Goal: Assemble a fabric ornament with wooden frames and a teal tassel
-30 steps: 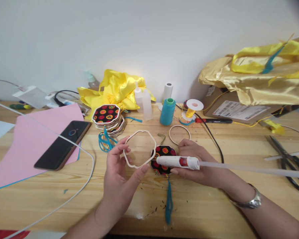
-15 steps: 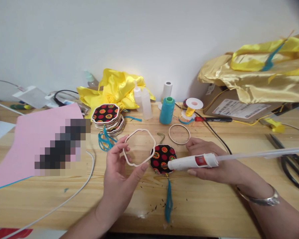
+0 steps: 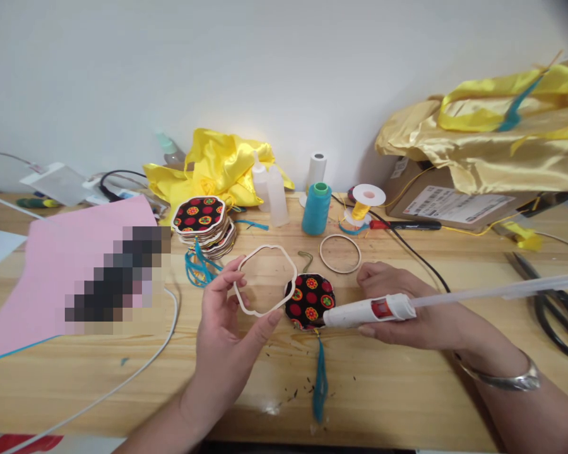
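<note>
While cream scalloped frame [image 3: 296, 273] is pinched by left hand [image 3: 228, 343], white glue gun [image 3: 360, 313] is clamped by right hand [image 3: 419, 331]; gluing of black floral pad [image 3: 308, 297] likely, steady aim needed.

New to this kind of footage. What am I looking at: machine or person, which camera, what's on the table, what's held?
There is no machine here: these are a person's two bare hands. Every picture comes from one camera worn on that person's head, looking forward and down.

The left hand holds a pale, open frame. The right hand grips a white glue gun, its nozzle at the patterned piece; whether they touch, I can't tell. A teal tassel extends from that piece toward the camera.

On the wooden table there are also a stack of similar pieces, a teal thread cone, yellow cloth and scissors.
</note>
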Available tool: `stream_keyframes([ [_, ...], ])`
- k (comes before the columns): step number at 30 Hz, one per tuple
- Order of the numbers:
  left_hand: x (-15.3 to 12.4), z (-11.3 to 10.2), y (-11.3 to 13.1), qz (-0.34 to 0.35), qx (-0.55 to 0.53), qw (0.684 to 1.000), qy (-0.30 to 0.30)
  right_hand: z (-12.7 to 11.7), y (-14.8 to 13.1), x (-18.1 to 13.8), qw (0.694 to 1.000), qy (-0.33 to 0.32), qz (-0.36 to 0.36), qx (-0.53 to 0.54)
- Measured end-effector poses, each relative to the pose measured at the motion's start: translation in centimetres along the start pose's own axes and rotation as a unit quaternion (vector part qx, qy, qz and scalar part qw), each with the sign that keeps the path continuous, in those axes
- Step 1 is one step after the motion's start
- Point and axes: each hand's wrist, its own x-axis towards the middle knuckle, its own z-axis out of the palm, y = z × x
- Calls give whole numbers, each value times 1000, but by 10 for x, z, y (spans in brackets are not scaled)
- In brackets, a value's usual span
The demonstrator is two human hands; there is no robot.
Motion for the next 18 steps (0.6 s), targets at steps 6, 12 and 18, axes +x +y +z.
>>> stream_keyframes([
  [6, 0, 1, 1, -1, 7, 1000, 6, -4, 8, -10, 1000, 6, 8, 1],
  [12, 0, 0, 1, -14, 12, 1000, 14, -9, 9, -13, 1000, -6, 15, -3],
  [18, -1, 0, 1, -10, 9, 1000, 8, -5, 8, -10, 1000, -2, 2, 7],
])
